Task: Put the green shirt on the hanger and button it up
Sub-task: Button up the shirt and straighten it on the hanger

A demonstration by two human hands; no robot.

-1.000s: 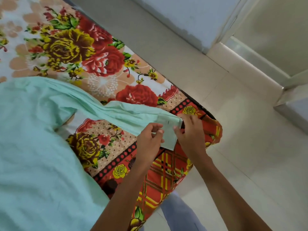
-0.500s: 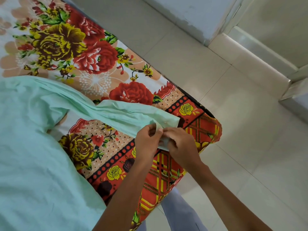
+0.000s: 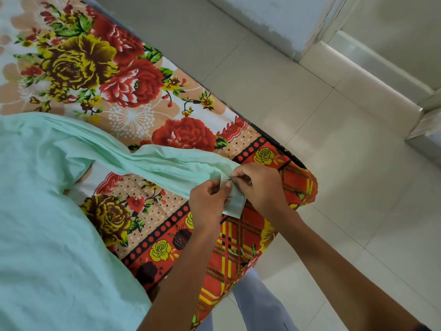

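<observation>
The pale green shirt point(image 3: 43, 211) lies spread on the bed at the left, its long sleeve point(image 3: 162, 166) stretched toward the bed's corner. My left hand point(image 3: 210, 199) pinches the sleeve's cuff point(image 3: 236, 204) from the near side. My right hand point(image 3: 260, 185) pinches the same cuff from the far side, fingertips meeting my left hand's at the cuff edge. Any button there is too small to make out. No hanger shows in the view.
A floral bedsheet point(image 3: 133, 82) in red, yellow and orange covers the bed, whose corner point(image 3: 300, 185) sits right of my hands. Pale floor tiles point(image 3: 334, 163) run to the right, with a wall base point(image 3: 274, 22) and a step point(image 3: 372, 84) behind.
My hands closed in on the cuff: a second ago it was held out flat between them, now both pinch it together at one point. The view shifted slightly.
</observation>
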